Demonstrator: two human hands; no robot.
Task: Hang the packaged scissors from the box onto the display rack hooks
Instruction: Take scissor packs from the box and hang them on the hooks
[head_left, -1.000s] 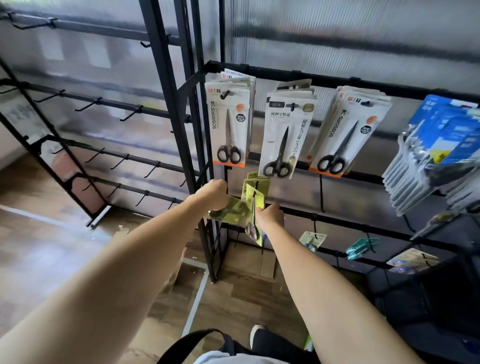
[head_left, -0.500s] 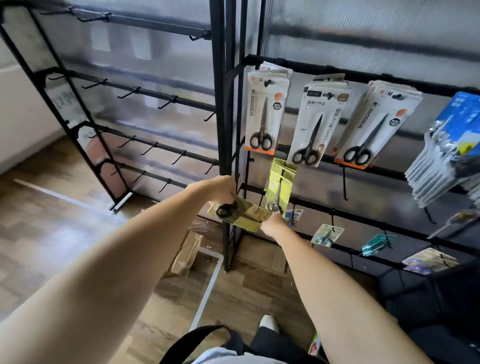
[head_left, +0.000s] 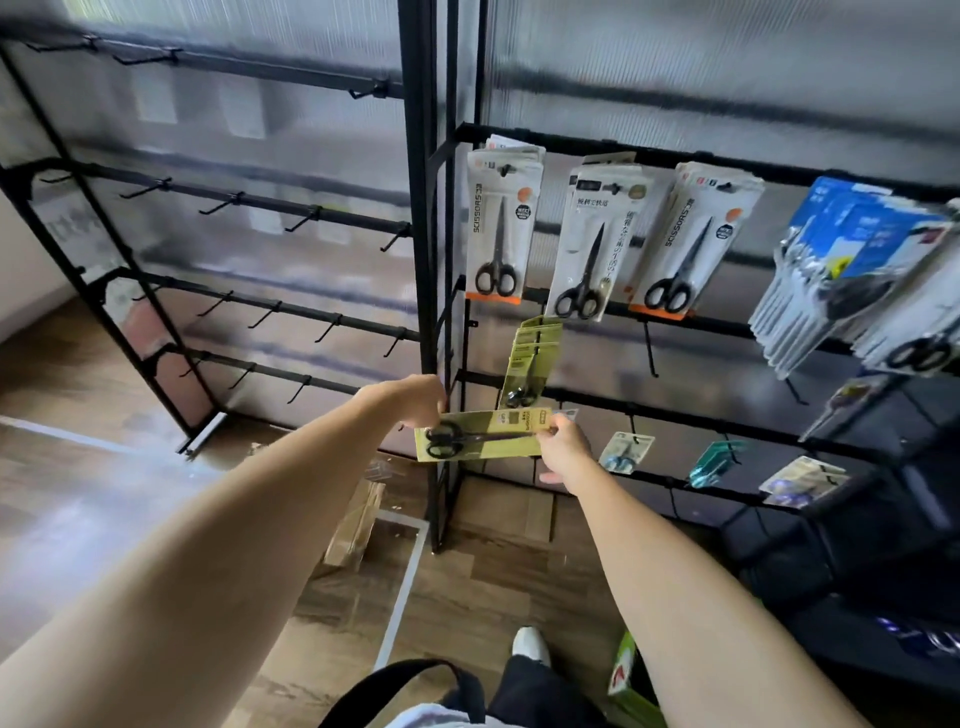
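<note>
Both hands (head_left: 415, 400) (head_left: 563, 449) hold yellow scissors pkg (head_left: 483, 441) flat, near rack (head_left: 415, 208).

Yellow-green carded scissors pack (head_left: 488, 440) held flat between hands — below hung yellow-green packs (head_left: 531, 358); white carded packs (head_left: 497, 228) above, on black metal rack (head_left: 422, 208).

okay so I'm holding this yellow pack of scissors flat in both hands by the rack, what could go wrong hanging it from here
1. The yellow scissors pack lies sideways between your left hand and right hand; unless turned upright, its hang hole may miss the hook.
2. The hanging yellow packs sit just above; a bump could knock them off.
</note>
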